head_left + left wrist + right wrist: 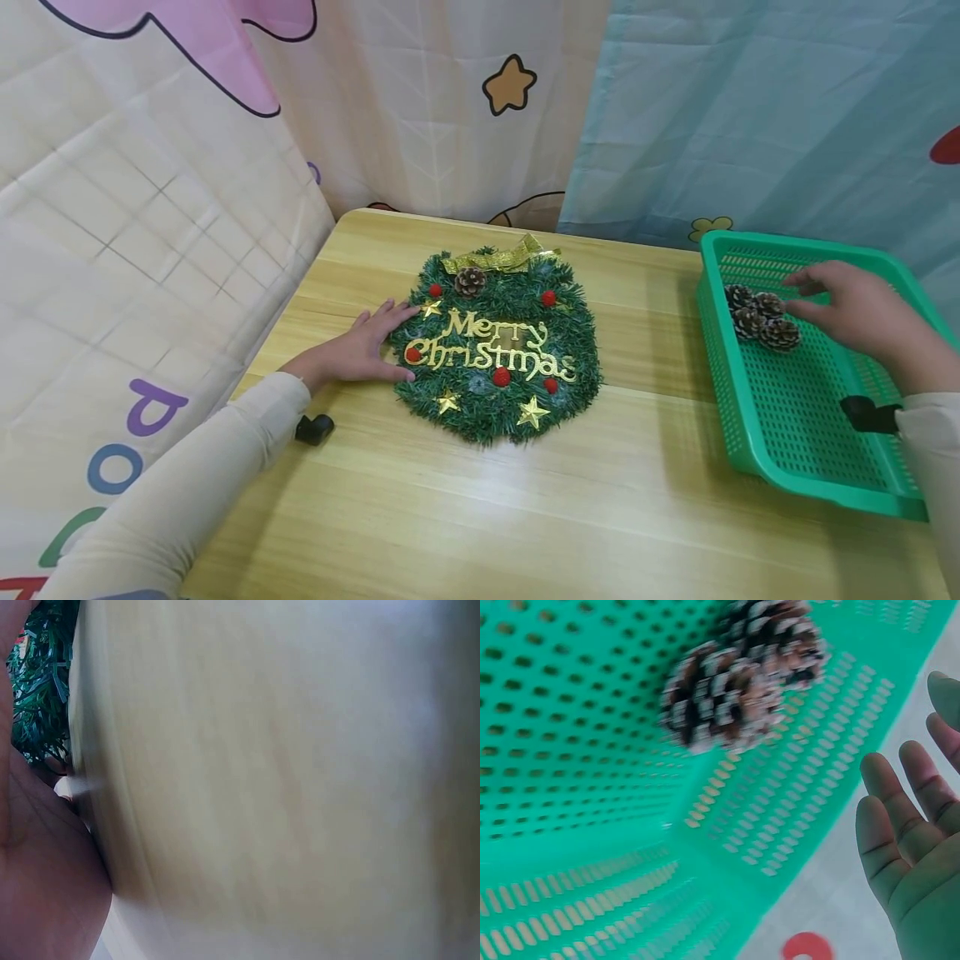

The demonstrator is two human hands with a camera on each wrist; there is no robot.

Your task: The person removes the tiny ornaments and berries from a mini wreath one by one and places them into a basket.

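Head view: left hand [358, 348] flat on wreath [498, 350] (right hand [855, 312] over pine cones [759, 315]).

A makeshift craft corner, likely in a home or a recording set-up, is suggested. A light wooden table [450, 500] is closed in at the far side and left by hung cartoon-printed cloths [150, 208] in cream and pale blue [750, 108]. A Christmas wreath [498, 350] and a green plastic basket [772, 417] of pine cones [759, 315] are laid out on it.
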